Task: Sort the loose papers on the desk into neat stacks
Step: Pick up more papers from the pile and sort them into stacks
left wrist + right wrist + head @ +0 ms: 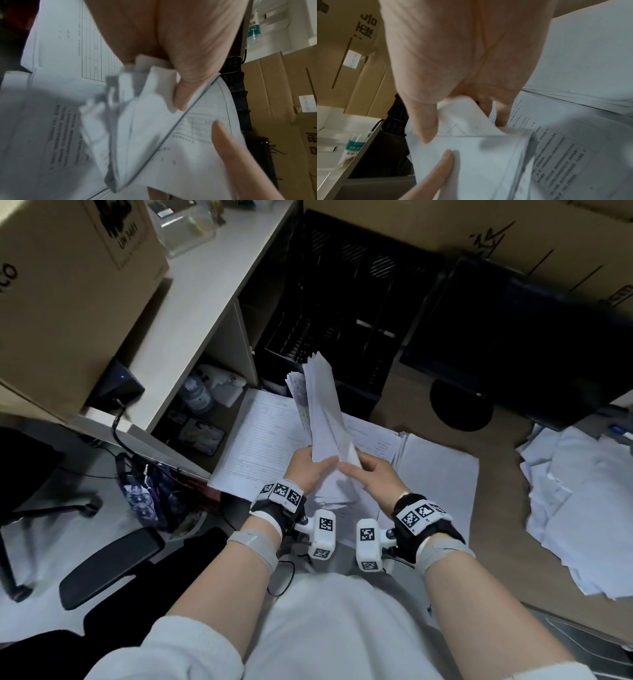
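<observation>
A thick bundle of white papers (322,422) stands tilted on end above the desk, its top leaning away from me. My left hand (318,465) grips its lower left edge, with the thumb (183,97) on the front sheet. My right hand (356,470) pinches the lower right edge, thumb (426,128) in front and fingers behind. The bundle (145,135) is uneven, with folded corners and offset edges (479,155). Beneath it a printed form sheet (260,440) lies flat beside a squared stack (438,470). A messy loose pile (582,508) is spread at the far right.
A black mesh file tray (342,302) and a dark monitor (513,337) stand behind the papers. Cardboard boxes (68,285) sit on a white shelf unit at the left, with a water bottle (197,395) in its cubby. A chair armrest (113,563) and a patterned bag (144,498) lie lower left.
</observation>
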{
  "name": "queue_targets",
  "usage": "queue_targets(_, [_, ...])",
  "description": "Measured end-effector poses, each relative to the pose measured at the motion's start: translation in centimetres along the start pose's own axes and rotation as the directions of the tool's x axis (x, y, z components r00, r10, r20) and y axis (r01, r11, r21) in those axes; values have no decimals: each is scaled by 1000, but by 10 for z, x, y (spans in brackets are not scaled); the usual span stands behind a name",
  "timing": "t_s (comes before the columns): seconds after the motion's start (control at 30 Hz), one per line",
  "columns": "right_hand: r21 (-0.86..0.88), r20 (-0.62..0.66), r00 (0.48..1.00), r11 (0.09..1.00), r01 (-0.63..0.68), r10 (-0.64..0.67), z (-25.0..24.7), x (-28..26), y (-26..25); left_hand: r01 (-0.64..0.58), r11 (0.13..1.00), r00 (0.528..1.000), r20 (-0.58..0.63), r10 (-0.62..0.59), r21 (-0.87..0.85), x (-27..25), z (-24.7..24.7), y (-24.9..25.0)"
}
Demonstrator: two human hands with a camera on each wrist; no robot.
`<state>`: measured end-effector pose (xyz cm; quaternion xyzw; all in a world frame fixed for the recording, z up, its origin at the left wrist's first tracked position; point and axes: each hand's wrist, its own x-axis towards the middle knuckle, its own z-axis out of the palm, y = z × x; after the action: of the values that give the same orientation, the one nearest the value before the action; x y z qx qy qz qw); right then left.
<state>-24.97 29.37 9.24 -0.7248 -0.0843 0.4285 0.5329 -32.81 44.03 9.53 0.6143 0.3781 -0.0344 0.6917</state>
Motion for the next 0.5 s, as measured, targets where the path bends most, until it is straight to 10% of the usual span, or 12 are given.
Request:
queue_targets(0.27, [115, -533, 830, 986, -118, 162, -34, -14, 24, 57, 996, 993, -95, -64, -68, -4, 6, -8])
queue_targets(0.5, [104, -664, 711, 970, -219, 232, -61, -28, 46, 125, 990, 992, -1, -125, -64, -17, 26, -8])
